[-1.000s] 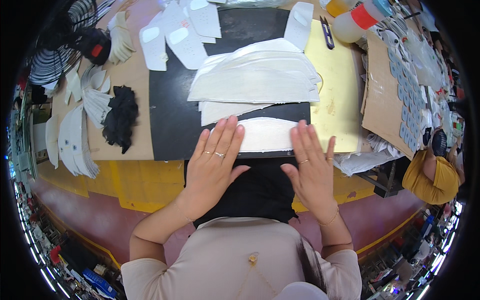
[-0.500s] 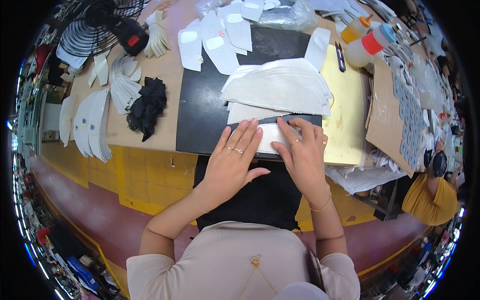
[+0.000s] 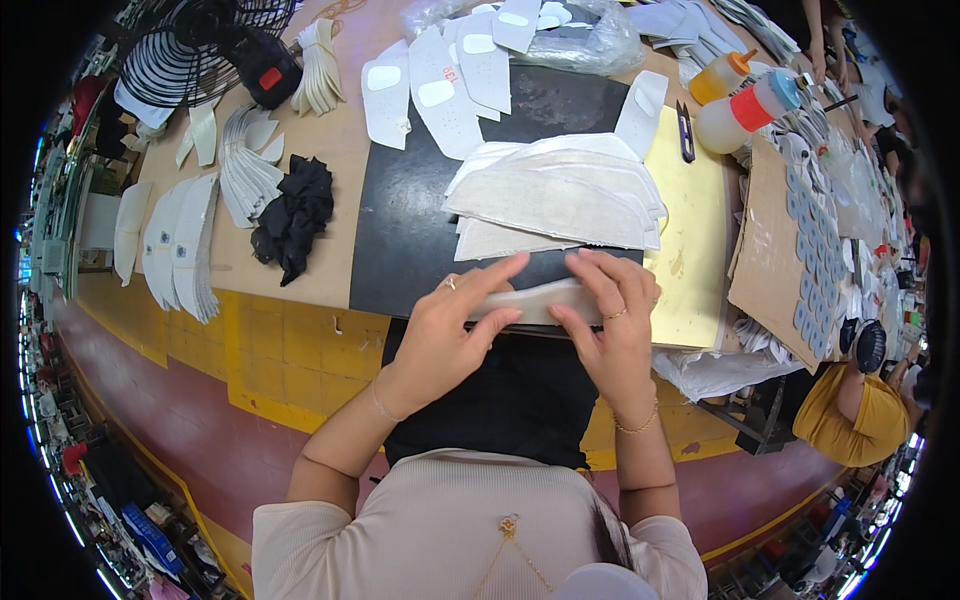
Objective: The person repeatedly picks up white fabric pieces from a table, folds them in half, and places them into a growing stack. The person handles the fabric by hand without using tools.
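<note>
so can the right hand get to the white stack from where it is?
Probably yes. The right hand grips the white piece at the mat's near edge; the white stack lies just beyond it on the black mat, nothing between. It would have to let go first.

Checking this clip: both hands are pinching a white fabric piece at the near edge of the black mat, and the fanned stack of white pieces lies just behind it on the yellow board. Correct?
Not quite. The head view shows the fanned stack of white pieces lying mostly on the black mat, only its right tip overlapping the yellow board. The rest holds: the left hand and right hand pinch the white fabric piece at the mat's near edge.
</note>
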`<action>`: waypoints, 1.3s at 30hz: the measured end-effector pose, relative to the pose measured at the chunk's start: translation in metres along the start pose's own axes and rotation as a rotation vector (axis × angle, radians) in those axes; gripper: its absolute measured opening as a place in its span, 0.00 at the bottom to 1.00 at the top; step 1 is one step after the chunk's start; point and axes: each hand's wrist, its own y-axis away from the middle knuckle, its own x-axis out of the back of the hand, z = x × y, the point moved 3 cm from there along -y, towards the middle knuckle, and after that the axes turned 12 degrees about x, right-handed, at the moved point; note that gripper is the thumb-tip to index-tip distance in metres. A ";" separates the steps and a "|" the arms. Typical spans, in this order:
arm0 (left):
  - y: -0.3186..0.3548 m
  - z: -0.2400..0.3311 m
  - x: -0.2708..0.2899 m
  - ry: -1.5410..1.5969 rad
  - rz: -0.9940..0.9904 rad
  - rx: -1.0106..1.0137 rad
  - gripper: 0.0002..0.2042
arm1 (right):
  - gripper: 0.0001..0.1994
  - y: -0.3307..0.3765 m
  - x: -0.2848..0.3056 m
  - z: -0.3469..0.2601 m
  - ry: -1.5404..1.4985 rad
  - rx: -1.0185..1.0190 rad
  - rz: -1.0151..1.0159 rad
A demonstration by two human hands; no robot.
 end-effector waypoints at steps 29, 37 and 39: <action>0.011 -0.026 -0.003 1.184 -0.543 0.781 0.13 | 0.20 0.001 -0.004 -0.011 -0.060 0.310 0.010; 0.007 -0.003 -0.008 1.049 -0.541 0.657 0.13 | 0.21 0.010 0.003 -0.015 -0.081 0.435 0.118; 0.006 0.000 -0.008 0.998 -0.516 0.635 0.12 | 0.19 0.014 0.003 -0.014 -0.090 0.430 0.142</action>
